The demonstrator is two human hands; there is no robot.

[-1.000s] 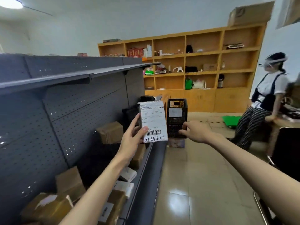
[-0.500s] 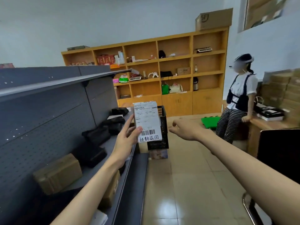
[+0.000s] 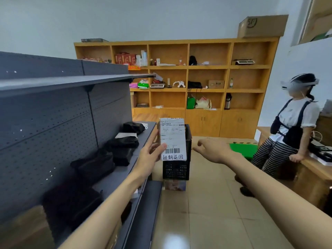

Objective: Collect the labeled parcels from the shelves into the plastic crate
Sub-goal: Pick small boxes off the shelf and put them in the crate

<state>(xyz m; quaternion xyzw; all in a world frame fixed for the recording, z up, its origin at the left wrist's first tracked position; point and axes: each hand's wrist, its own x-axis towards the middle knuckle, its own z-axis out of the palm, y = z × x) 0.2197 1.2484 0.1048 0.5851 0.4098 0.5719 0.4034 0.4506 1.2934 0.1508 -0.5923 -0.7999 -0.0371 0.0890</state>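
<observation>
My left grip [image 3: 150,159] is clasped on a flat white labeled parcel [image 3: 173,139], thumb pressed across its front beside the barcode, fingers behind it. The parcel stands upright in the air, label facing me, with a printed form on top, the barcode below and black handwritten characters along the bottom edge. My right grip [image 3: 213,150] is released: it hovers just to the right of the parcel with fingers loosely bent, holding nothing and apart from the parcel.

Directly behind the parcel, partly covered by it, is the black perforated plastic crate [image 3: 177,169]. It sits on a small printed box [image 3: 175,185] on the beige tiled floor [image 3: 206,221], just beyond the end of the shelf.

To my left runs a dark grey metal shelving unit with a pegboard back [image 3: 53,132]. Several black plastic-wrapped bundles [image 3: 124,142] lie on its middle shelf, one with a white piece resting on top.

Against the far wall stands a tall wooden cubby bookcase [image 3: 186,69] holding assorted small items, with a brown cardboard box [image 3: 262,26] on top at its right end. On the right, a person in a white shirt and striped trousers [image 3: 291,133] wears a headset and leans a hand on a wooden desk [image 3: 314,168]. A bright green flat object [image 3: 242,150] lies on the floor near that person's legs.
</observation>
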